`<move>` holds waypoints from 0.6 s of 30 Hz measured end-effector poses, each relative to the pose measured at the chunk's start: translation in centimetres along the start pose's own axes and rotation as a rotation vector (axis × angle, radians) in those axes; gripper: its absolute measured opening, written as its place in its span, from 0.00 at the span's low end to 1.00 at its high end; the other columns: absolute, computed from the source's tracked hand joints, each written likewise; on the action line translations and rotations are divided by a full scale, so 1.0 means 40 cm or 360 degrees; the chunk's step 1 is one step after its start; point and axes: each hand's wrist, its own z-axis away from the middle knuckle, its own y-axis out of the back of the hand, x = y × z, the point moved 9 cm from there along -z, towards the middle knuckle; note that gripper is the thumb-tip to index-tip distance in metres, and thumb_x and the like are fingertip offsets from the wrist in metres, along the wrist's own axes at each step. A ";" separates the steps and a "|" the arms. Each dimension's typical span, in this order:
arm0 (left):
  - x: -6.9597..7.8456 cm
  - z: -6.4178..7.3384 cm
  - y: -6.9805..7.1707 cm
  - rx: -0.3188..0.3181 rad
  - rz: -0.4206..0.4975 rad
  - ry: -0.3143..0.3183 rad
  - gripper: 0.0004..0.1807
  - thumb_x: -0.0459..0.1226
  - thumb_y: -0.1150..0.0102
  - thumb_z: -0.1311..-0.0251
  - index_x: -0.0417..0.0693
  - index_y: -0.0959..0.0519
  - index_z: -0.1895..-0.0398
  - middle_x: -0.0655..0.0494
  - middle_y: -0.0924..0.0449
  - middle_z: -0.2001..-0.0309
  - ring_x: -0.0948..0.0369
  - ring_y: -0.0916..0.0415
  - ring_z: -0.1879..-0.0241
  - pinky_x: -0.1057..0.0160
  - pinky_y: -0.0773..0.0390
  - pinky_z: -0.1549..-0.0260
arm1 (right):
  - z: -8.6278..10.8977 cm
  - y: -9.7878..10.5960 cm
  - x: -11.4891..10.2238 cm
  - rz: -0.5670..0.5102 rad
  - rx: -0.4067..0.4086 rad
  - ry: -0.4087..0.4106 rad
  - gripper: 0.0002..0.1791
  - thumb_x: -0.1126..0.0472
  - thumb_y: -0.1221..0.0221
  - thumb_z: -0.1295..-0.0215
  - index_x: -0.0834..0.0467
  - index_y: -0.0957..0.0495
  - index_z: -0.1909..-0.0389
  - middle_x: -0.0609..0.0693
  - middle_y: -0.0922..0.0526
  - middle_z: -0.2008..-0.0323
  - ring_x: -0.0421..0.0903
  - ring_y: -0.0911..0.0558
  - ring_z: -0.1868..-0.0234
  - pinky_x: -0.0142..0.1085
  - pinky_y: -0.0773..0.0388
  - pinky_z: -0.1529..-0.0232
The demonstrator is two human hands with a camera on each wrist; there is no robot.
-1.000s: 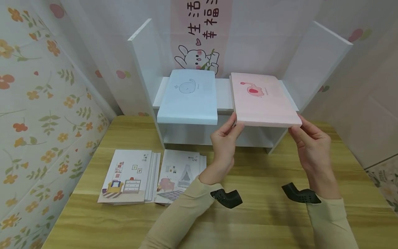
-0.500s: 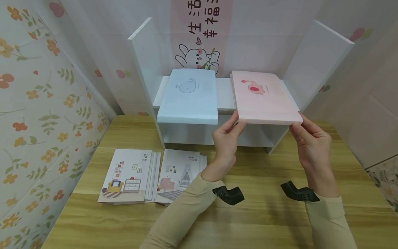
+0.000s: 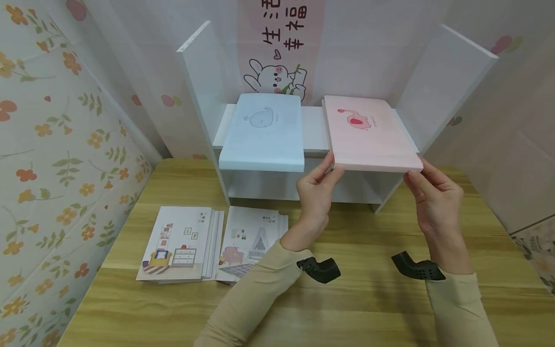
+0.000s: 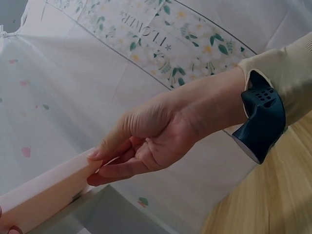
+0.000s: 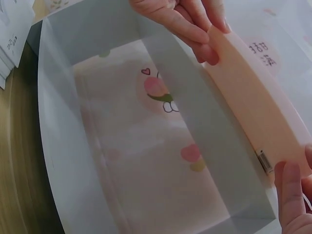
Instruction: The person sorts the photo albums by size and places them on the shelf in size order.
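Both hands, left hand point(image 3: 315, 193) and right hand point(image 3: 435, 200), pinching pink stack point(image 3: 368, 135); its metal clasp point(image 5: 263, 160) visible only from right wrist.

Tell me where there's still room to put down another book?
The bare wooden table in front of the white shelf, right of the two picture-book stacks, is free. A narrow strip shows between the blue stack and the pink stack. The upper shelf is otherwise crowded, and the left hand and right hand hold the pink stack's front corners.
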 end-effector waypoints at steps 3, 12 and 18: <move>0.000 -0.001 -0.001 -0.0002 -0.0015 -0.0004 0.21 0.25 0.37 0.48 0.36 0.24 0.48 0.51 0.22 0.48 0.58 0.21 0.54 0.64 0.22 0.56 | -0.002 0.002 -0.001 -0.0001 0.0024 0.0005 0.17 0.81 0.42 0.48 0.76 0.23 0.54 0.60 0.16 0.62 0.48 0.17 0.66 0.33 0.20 0.61; -0.001 0.000 -0.001 -0.0015 -0.0022 -0.0013 0.21 0.25 0.37 0.48 0.37 0.23 0.48 0.51 0.22 0.48 0.58 0.20 0.55 0.64 0.22 0.56 | -0.002 0.005 -0.002 0.0066 0.0057 -0.0007 0.18 0.80 0.41 0.47 0.75 0.24 0.53 0.60 0.17 0.61 0.48 0.17 0.67 0.33 0.20 0.61; -0.001 0.006 0.006 -0.0027 -0.0026 -0.0026 0.20 0.25 0.38 0.47 0.34 0.23 0.48 0.48 0.21 0.49 0.58 0.20 0.55 0.64 0.22 0.55 | 0.006 0.009 0.003 0.0129 0.0037 -0.0039 0.20 0.78 0.41 0.46 0.73 0.25 0.49 0.59 0.18 0.61 0.47 0.17 0.67 0.33 0.20 0.59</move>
